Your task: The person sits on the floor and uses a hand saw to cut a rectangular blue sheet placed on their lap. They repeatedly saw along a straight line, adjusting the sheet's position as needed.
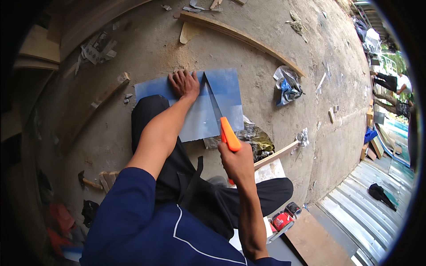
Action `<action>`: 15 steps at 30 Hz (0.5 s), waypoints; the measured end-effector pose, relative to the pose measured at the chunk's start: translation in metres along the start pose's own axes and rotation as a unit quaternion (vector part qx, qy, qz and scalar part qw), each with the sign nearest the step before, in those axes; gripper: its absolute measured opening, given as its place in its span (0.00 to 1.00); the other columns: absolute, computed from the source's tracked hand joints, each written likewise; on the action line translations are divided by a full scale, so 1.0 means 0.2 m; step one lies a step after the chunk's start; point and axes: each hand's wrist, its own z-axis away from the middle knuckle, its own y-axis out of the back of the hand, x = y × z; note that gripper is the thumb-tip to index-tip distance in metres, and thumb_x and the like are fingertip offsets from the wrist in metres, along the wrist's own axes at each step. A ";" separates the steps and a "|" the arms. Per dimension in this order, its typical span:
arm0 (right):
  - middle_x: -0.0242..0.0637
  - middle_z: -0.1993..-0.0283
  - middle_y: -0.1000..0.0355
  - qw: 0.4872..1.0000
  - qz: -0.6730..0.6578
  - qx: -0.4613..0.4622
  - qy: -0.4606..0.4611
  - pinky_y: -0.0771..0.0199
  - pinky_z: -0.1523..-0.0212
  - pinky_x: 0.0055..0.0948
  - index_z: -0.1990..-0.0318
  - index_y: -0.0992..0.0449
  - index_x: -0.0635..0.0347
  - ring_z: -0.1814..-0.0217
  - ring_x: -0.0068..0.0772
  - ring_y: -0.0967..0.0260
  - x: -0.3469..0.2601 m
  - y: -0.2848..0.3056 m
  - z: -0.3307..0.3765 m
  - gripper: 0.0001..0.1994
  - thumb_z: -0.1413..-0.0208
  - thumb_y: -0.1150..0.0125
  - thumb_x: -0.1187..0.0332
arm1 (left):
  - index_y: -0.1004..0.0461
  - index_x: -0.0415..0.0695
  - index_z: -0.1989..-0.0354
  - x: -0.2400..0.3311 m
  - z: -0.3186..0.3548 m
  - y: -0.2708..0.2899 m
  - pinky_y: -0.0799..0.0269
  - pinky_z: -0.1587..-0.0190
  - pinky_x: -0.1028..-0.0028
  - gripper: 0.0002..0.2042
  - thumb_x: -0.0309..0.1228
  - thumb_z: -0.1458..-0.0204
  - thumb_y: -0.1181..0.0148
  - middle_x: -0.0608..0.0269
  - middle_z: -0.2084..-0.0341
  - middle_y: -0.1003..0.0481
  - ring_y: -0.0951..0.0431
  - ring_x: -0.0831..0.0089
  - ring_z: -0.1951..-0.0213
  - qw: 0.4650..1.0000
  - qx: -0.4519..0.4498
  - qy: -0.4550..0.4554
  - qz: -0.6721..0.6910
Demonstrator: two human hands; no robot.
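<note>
A flat blue panel (199, 117) lies low in front of me, with my bent left knee over its left part. My left hand (183, 84) presses on it at the far edge, fingers bent over that edge. In my right hand (238, 162) is a handsaw (230, 134) with an orange handle, my fingers wrapped round the grip. Its dark, tapering blade runs away from me across the panel, the tip near the far edge just right of my left hand. How deep the blade sits in the panel I cannot tell.
A long wooden strip (242, 39) lies beyond the panel, with sawdust near it. Crumpled plastic (288, 85) is to the right. A wooden batten (108, 91) lies left. A red-and-black power tool (282, 220) stands by my right forearm. People (392, 84) are far right.
</note>
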 end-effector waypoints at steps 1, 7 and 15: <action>0.48 0.85 0.36 1.000 -0.012 -0.002 -0.009 0.37 0.76 0.36 0.77 0.31 0.71 0.84 0.34 0.39 0.00 0.03 0.06 0.12 0.50 0.43 0.68 | 0.28 0.44 0.57 -0.01 0.01 0.01 0.61 0.32 0.51 0.18 0.46 0.40 0.54 0.56 0.54 0.31 0.36 0.60 0.44 1.000 -0.015 0.008 0.006; 0.49 0.85 0.35 1.000 -0.005 0.003 -0.015 0.36 0.76 0.36 0.77 0.30 0.72 0.84 0.32 0.38 0.11 -0.03 -0.11 0.12 0.51 0.43 0.68 | 0.30 0.44 0.51 -0.01 0.06 0.04 0.65 0.31 0.50 0.19 0.45 0.40 0.55 0.57 0.49 0.33 0.42 0.60 0.38 0.997 -0.051 -0.041 0.046; 0.52 0.83 0.34 1.000 -0.019 -0.003 0.024 0.35 0.75 0.39 0.78 0.30 0.71 0.83 0.46 0.35 0.15 -0.07 -0.21 0.12 0.52 0.42 0.68 | 0.47 0.57 0.31 -0.05 0.22 0.06 0.79 0.32 0.45 0.28 0.45 0.40 0.58 0.64 0.29 0.55 0.63 0.59 0.28 0.998 -0.038 -0.022 0.047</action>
